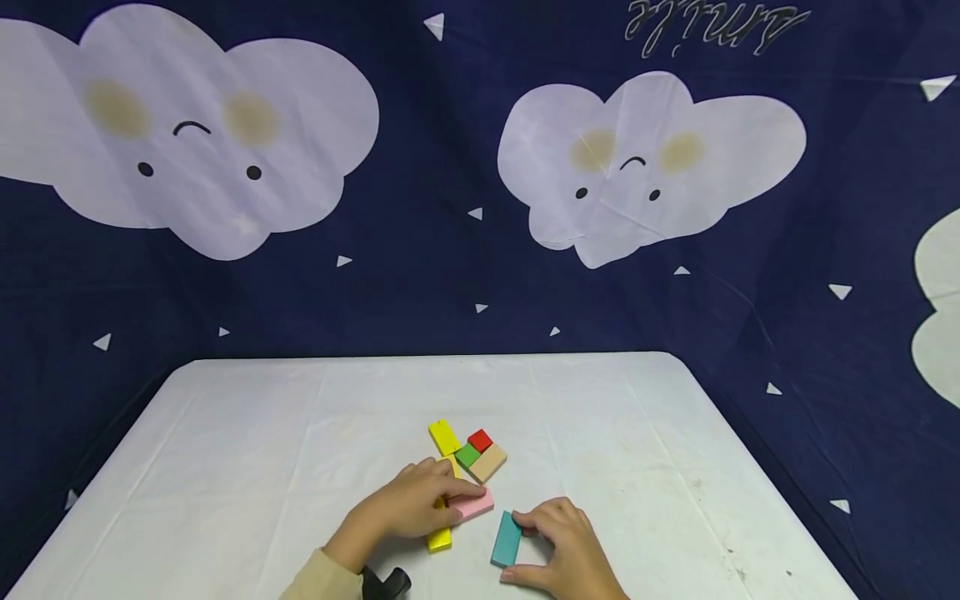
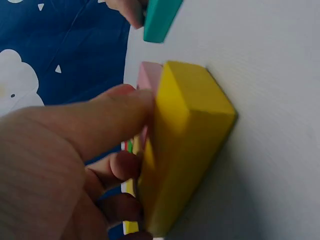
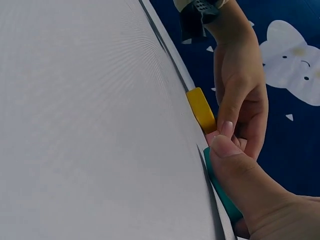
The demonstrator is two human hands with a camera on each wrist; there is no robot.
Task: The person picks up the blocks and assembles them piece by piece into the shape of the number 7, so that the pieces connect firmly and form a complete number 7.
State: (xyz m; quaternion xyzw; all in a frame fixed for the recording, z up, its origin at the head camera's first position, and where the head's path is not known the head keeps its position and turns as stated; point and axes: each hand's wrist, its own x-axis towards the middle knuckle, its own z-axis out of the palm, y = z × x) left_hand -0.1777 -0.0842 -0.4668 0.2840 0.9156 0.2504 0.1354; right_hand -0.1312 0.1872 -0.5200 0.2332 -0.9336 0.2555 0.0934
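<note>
My left hand [image 1: 420, 500] pinches a pink block [image 1: 474, 505] between thumb and finger. That block lies against a row of yellow blocks [image 1: 439, 540], partly hidden under the hand. In the left wrist view, the nearest yellow block [image 2: 192, 110] stands close beside the thumb. To the right, my right hand [image 1: 561, 546] holds a teal block [image 1: 507, 540] by its ends, thumb at the near end and fingers at the far end. A gap of white cloth separates the teal block from the pink one.
Just beyond the left hand lie a green block [image 1: 467, 456], a red block [image 1: 480, 440], a tan block [image 1: 488, 463] and another yellow block [image 1: 443, 437], touching or close together. They sit on a white-covered table [image 1: 262, 450]. Behind it hangs a dark blue cloth [image 1: 420, 167] with clouds.
</note>
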